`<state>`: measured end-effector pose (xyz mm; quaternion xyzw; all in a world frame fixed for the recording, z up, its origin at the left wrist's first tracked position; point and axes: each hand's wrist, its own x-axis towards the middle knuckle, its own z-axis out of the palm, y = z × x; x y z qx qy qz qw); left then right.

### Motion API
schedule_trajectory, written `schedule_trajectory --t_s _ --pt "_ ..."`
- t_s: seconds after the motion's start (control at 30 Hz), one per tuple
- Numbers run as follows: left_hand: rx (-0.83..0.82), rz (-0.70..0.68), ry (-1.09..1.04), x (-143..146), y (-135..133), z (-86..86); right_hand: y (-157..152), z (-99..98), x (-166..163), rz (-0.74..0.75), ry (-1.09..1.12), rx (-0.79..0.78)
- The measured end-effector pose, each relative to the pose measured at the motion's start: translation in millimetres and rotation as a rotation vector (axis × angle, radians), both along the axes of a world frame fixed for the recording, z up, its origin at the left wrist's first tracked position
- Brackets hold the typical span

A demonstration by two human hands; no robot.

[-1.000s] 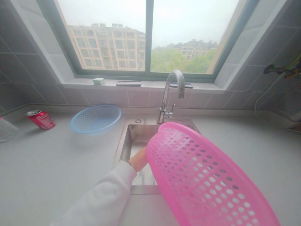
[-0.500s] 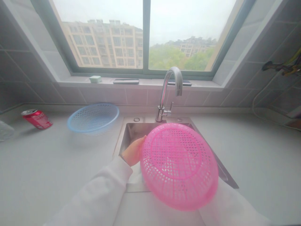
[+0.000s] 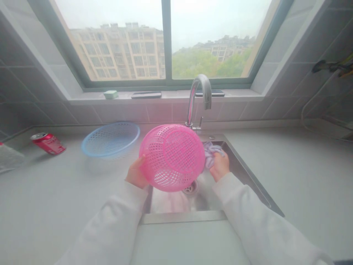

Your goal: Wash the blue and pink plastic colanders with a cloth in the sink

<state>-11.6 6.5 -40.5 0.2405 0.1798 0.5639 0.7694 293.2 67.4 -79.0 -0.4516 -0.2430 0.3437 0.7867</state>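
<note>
A pink plastic colander (image 3: 176, 154) is held up over the sink, tilted so its perforated underside faces me. My left hand (image 3: 137, 173) grips its left rim, the thumb on the outside and the other fingers hidden behind it. At the colander's right edge, my right hand (image 3: 220, 166) is closed on a crumpled light purple cloth (image 3: 210, 152). The cloth touches or almost touches the colander's side; which of the two I cannot tell. Below them lies the steel sink (image 3: 184, 218) with its drain (image 3: 191, 187) partly visible.
Behind the colander rises a chrome faucet (image 3: 202, 82). On the left counter stand a blue basket (image 3: 113, 140), a red can (image 3: 49, 142) and a clear plastic item (image 3: 9, 158). The window sill holds a pale green block (image 3: 110, 94) and a dark flat object (image 3: 146, 95).
The colander has moved left and away from me, and its tilt has changed. My right hand, hidden behind it before, now shows at its right with the purple cloth.
</note>
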Motion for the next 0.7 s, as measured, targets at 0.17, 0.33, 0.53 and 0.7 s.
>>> schedule_trajectory --t_s 0.17,0.33,0.53,0.7 --pt "0.013 -0.021 0.13 10 -1 9.5 1 5.3 6 -0.075 -0.017 -0.025" --pt "0.044 -0.174 0.191 22 -8 4.3 -30 22.4 -18 0.207 -0.343 0.067" --pt "0.132 -0.27 0.173 42 -22 9.2 -66 32.1 -54 0.421 -0.884 0.214" --pt "0.167 -0.146 0.151 48 -29 16.1 -45 17.5 -61 0.406 -0.82 0.19"
